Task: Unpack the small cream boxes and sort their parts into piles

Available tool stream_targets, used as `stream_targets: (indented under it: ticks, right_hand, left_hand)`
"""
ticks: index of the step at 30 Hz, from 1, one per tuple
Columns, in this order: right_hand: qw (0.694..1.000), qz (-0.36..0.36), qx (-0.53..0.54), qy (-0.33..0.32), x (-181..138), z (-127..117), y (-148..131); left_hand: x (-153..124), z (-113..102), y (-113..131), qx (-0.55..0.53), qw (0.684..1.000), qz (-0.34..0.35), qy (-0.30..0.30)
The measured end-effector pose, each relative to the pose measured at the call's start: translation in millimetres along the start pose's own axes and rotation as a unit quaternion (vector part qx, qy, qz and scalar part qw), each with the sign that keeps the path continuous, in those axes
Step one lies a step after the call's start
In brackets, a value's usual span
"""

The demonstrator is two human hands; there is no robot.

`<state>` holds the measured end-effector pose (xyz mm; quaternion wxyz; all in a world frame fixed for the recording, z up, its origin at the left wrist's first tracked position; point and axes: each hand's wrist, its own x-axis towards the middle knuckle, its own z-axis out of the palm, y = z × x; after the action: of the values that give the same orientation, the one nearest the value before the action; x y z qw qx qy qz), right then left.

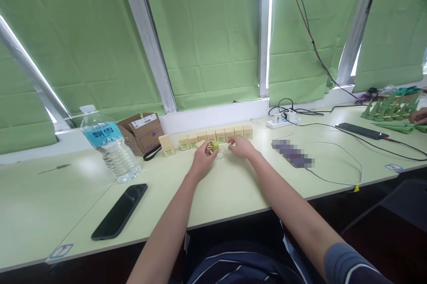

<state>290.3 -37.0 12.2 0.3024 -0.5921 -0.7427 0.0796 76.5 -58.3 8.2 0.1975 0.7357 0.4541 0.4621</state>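
Note:
My left hand (202, 159) is closed round a small, round, glossy green thing (215, 145), which shows between its thumb and fingers. A pale yellow box (199, 144) pokes out just behind those fingers. To the right, my right hand (241, 147) has its fingers bent and drawn together; whatever they pinch is too small to make out. Crumpled clear plastic (222, 154) lies on the table between both hands. Behind them stands a row of several small yellow boxes (220, 135) with green windows, and another yellow box (167, 146) stands apart at the left.
A water bottle (111, 144) and a brown carton (143, 132) stand at left, with a black phone (119, 212) in front. At right are a blurred-out phone (292, 153), a power strip (283, 120), cables, a dark phone (362, 131), green cones (390, 108) and another person's hand (418, 116).

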Motion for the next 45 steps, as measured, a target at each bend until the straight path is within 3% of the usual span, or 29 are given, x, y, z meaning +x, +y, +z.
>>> stream_targets:
  ticks: [3,6,10,16,22,27,33,38,41,45]
  right_hand:
    - [0.988,-0.138,0.067,-0.020,-0.5,5.3,-8.8]
    - [0.981,-0.178,0.068,-0.040,-0.9,11.7,-10.3]
    - [0.985,-0.164,0.035,-0.047,-0.5,16.7,-9.3]
    - [0.994,-0.103,-0.021,0.029,1.5,22.0,-20.7]
    - [0.993,-0.101,-0.064,-0.001,8.6,28.2,-17.2]
    - [0.989,-0.082,-0.108,0.057,12.1,35.8,-20.2]
    - [0.991,-0.104,-0.089,0.011,20.3,47.4,-19.7]
    - [0.983,-0.150,0.009,0.102,13.7,36.1,-18.2]
    - [0.975,-0.157,0.143,0.058,4.2,28.4,-21.7]
    - [0.950,-0.110,0.292,0.014,-1.6,31.7,-26.9]
  left_hand:
    - [1.3,-3.4,-2.6,-0.003,1.000,0.011,-0.004]
    - [2.5,-7.2,-6.7,0.002,1.000,0.003,0.000]
    - [3.6,-9.4,-12.1,0.047,0.999,-0.002,-0.011]
    - [4.6,-8.5,-15.6,0.062,0.998,0.002,0.001]
    - [4.8,-8.2,-18.8,0.068,0.998,0.008,-0.007]
    - [4.0,-10.2,-19.6,0.069,0.997,0.021,-0.037]
    - [-0.4,-16.5,-15.5,0.057,0.995,0.023,-0.081]
    - [-1.1,-15.5,-15.4,0.029,0.997,0.003,-0.070]
    - [1.3,-13.0,-16.7,-0.020,0.998,-0.011,-0.062]
    - [5.6,-10.3,-15.2,-0.128,0.988,-0.053,-0.062]
